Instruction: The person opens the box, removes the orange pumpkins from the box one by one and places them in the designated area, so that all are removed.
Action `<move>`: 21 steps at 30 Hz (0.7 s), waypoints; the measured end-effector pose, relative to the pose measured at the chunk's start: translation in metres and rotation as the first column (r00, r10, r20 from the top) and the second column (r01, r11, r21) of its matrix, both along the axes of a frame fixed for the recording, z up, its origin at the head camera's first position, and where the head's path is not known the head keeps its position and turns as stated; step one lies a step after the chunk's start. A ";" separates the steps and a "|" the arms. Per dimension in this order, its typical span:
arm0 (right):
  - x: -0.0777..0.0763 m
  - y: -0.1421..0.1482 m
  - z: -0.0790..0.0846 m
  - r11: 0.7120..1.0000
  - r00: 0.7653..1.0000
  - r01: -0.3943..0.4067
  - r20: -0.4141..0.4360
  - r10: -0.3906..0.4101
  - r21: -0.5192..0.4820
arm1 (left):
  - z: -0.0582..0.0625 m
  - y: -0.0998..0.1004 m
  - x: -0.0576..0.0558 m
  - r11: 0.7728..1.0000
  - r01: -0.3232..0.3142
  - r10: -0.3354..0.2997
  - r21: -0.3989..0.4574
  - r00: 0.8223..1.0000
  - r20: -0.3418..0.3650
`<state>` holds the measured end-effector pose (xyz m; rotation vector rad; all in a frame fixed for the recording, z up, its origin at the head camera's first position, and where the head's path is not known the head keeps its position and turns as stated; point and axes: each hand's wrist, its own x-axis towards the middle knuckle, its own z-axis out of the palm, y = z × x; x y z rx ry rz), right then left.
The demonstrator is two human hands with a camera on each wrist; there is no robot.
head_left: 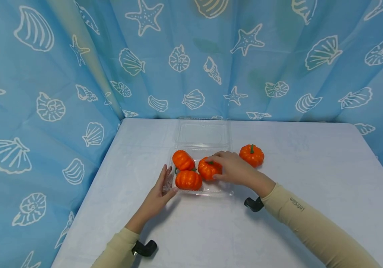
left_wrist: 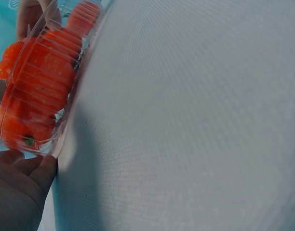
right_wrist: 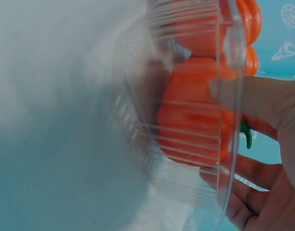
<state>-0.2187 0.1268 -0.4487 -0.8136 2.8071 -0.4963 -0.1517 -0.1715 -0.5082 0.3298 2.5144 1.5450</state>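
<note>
An open clear plastic clamshell box holds three small orange pumpkins with green stems. Two of them, a rear pumpkin and a front pumpkin, lie in its left half. My right hand grips the third pumpkin from above and the right, inside the box; its green stem shows in the right wrist view beside my fingers. My left hand rests against the box's left end, fingers extended along the wall and thumb at the front corner. In the left wrist view, its fingertips touch the box's end.
Another orange pumpkin sits on the white tabletop, right of the box. The box's clear lid lies folded back toward the table's far edge. A blue curtain with seashell prints hangs behind and along the left.
</note>
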 end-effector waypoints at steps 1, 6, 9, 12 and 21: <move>0.000 0.000 0.000 1.000 1.000 0.003 -0.010 -0.003 0.008 | 0.000 0.000 0.000 1.000 0.001 -0.001 0.001 1.000 -0.001; -0.003 0.003 -0.005 1.000 0.999 -0.008 -0.045 0.008 0.020 | 0.000 0.000 0.000 1.000 0.002 -0.002 -0.002 1.000 -0.008; -0.004 0.004 -0.006 0.999 0.998 -0.027 -0.057 0.028 0.016 | 0.000 0.001 -0.001 1.000 0.005 -0.005 -0.001 1.000 -0.017; -0.005 0.006 -0.007 0.999 0.998 -0.044 -0.053 0.045 0.008 | 0.001 0.001 -0.001 1.000 0.007 -0.007 -0.001 1.000 -0.017; -0.006 0.009 -0.010 0.998 0.998 -0.053 -0.015 0.053 -0.032 | 0.002 0.001 0.000 1.000 0.004 -0.004 0.022 1.000 0.003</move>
